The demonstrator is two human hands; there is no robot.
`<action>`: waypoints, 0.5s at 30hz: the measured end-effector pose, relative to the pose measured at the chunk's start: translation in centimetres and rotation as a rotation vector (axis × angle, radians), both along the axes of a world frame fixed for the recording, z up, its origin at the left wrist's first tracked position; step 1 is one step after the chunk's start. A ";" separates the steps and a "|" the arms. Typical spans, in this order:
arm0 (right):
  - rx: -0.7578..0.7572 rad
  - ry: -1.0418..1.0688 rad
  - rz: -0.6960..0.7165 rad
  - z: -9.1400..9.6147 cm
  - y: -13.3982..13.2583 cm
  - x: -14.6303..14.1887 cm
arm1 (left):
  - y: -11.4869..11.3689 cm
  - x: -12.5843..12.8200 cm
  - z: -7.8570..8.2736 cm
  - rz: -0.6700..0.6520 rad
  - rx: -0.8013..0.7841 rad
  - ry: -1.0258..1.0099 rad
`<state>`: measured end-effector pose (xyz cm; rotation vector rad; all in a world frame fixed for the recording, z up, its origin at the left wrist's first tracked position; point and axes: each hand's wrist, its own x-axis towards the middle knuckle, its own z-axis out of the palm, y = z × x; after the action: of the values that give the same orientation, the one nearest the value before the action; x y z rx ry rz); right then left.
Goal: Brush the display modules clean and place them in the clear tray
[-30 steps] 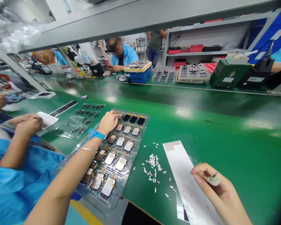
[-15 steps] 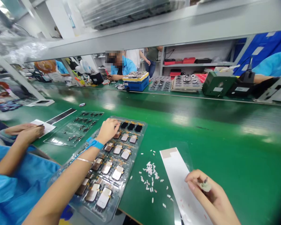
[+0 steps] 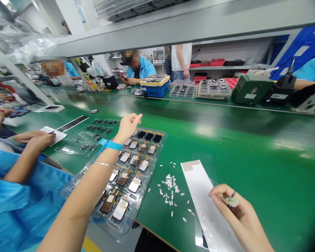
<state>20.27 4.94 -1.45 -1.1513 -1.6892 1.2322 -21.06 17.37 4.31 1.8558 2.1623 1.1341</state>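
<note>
Left hand [image 3: 128, 128] now lifted off tray's [image 3: 133, 207] far edge, parts [image 3: 134, 184] untouched; fingers curled, contents unclear. Right hand [image 3: 232, 213] grasping pale piece [image 3: 233, 201] above white sheet [image 3: 196, 182].

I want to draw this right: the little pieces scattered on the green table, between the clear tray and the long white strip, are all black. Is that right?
Not quite: the head view shows that the little pieces are mostly white, not black. They are scattered on the green table, between the clear tray and the long white strip.
</note>
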 end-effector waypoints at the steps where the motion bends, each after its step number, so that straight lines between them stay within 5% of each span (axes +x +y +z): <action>1: 0.007 0.001 0.003 0.0 0.1 0.0 | 0.2 -0.2 0.0 0.021 -0.017 0.012; 15: -0.022 0.030 -0.031 0.7 -0.5 -0.4 | -0.1 -3.9 -2.7 0.212 -0.372 0.237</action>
<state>19.87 4.45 -0.78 -1.1627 -1.6336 1.2461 -24.94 17.29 1.61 1.6976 2.5326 0.5000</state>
